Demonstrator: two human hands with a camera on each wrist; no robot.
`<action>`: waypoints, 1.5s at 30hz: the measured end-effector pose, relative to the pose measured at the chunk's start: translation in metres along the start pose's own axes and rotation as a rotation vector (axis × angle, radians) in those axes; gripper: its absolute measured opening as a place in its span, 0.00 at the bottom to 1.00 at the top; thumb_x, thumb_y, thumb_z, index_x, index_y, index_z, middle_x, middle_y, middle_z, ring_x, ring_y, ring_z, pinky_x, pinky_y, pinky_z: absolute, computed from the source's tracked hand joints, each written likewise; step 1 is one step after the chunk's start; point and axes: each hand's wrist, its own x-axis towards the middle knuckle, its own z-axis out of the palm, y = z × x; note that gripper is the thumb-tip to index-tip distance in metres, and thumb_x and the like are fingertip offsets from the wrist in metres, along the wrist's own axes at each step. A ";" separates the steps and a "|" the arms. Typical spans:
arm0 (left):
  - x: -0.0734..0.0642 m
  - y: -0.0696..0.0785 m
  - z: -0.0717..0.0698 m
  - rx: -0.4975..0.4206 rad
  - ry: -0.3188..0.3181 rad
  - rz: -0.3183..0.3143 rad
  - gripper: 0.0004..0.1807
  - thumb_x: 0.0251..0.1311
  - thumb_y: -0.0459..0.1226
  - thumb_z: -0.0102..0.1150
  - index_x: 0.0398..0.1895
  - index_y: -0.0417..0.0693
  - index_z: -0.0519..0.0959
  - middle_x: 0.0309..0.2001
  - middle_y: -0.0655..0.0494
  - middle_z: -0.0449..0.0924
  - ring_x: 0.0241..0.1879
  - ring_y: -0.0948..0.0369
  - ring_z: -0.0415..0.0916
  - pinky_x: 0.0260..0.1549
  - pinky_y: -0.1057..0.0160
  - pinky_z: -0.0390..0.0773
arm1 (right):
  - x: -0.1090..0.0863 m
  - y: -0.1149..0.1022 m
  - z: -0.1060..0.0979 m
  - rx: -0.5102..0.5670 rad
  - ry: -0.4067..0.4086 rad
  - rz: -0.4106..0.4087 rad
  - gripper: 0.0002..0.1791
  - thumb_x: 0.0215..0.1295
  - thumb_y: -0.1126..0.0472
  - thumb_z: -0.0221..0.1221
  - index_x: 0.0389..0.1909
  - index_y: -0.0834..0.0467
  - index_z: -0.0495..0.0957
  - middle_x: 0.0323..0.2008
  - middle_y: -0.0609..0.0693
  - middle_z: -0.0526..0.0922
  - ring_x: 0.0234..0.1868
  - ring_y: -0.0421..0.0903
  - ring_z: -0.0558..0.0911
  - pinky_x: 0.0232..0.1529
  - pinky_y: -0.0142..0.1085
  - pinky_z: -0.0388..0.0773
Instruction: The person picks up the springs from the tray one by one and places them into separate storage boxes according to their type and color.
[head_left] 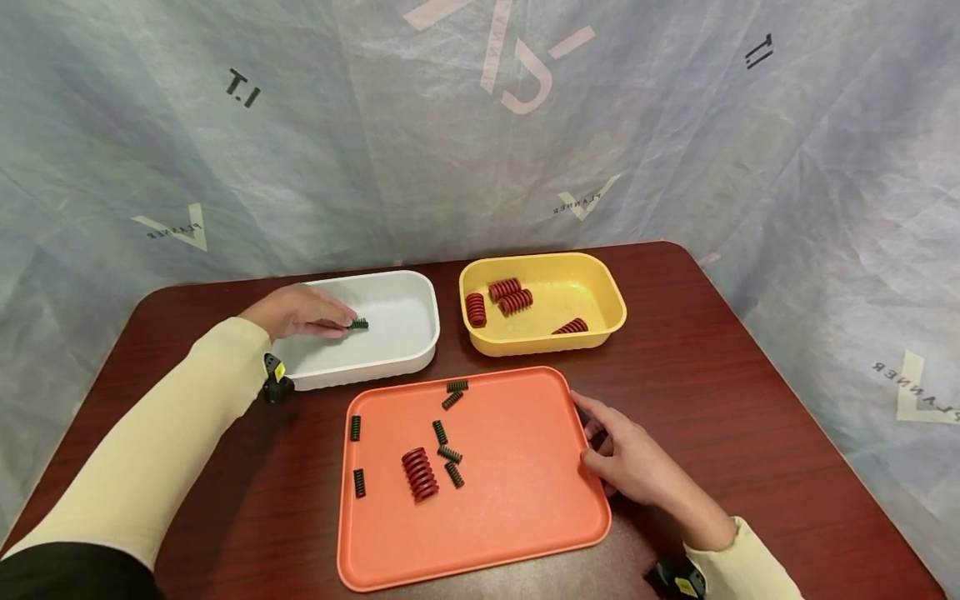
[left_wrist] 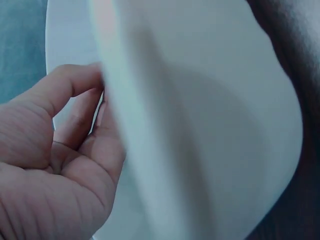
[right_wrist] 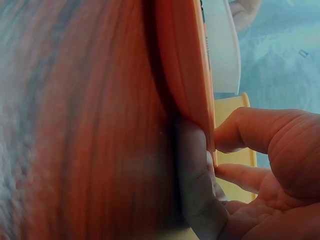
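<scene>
My left hand (head_left: 303,312) reaches into the white bin (head_left: 431,333) and pinches a small green coil spring (head_left: 360,323) at its fingertips. In the left wrist view the bin's blurred rim (left_wrist: 132,125) hides those fingertips and the spring. On the right, my other hand (head_left: 626,454) grips the right edge of the orange tray (head_left: 525,500), thumb at the rim and a finger (right_wrist: 192,160) along the outer side. A thick red coil spring (head_left: 419,473) lies on the tray, with several small green springs (head_left: 450,454) around it and toward the left edge.
Behind the tray stands a yellow bin (head_left: 585,292) holding several red springs (head_left: 516,302), right of the white bin. Everything sits on a dark reddish wood table (head_left: 720,400). A grey printed sheet (head_left: 300,150) hangs close behind and beside the table.
</scene>
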 end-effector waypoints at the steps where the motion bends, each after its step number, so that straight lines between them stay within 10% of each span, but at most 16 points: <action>1: 0.000 0.000 0.000 0.014 0.009 -0.001 0.24 0.70 0.29 0.62 0.66 0.27 0.73 0.56 0.42 0.79 0.43 0.60 0.85 0.55 0.58 0.83 | 0.000 0.000 0.000 0.002 0.000 -0.001 0.43 0.65 0.74 0.60 0.80 0.57 0.57 0.42 0.59 0.75 0.26 0.49 0.82 0.16 0.41 0.83; 15: -0.017 0.013 0.001 0.000 -0.019 0.095 0.28 0.71 0.31 0.63 0.70 0.27 0.70 0.48 0.52 0.86 0.45 0.62 0.85 0.59 0.55 0.80 | 0.000 0.000 0.000 -0.003 0.000 -0.005 0.43 0.65 0.74 0.59 0.80 0.57 0.57 0.42 0.60 0.74 0.26 0.49 0.82 0.16 0.41 0.83; 31: -0.061 0.034 0.074 -0.050 -0.205 0.325 0.27 0.68 0.31 0.66 0.67 0.27 0.73 0.57 0.44 0.82 0.49 0.58 0.84 0.57 0.48 0.82 | 0.000 0.000 0.000 -0.026 0.019 -0.017 0.43 0.64 0.74 0.60 0.80 0.57 0.58 0.41 0.59 0.75 0.26 0.48 0.82 0.16 0.40 0.83; 45: -0.070 0.008 0.136 -0.045 -0.231 0.316 0.22 0.61 0.34 0.73 0.57 0.36 0.84 0.54 0.41 0.85 0.50 0.41 0.84 0.53 0.46 0.84 | -0.001 0.001 0.001 -0.013 0.011 -0.020 0.43 0.64 0.74 0.59 0.80 0.57 0.58 0.41 0.60 0.75 0.27 0.49 0.82 0.16 0.40 0.83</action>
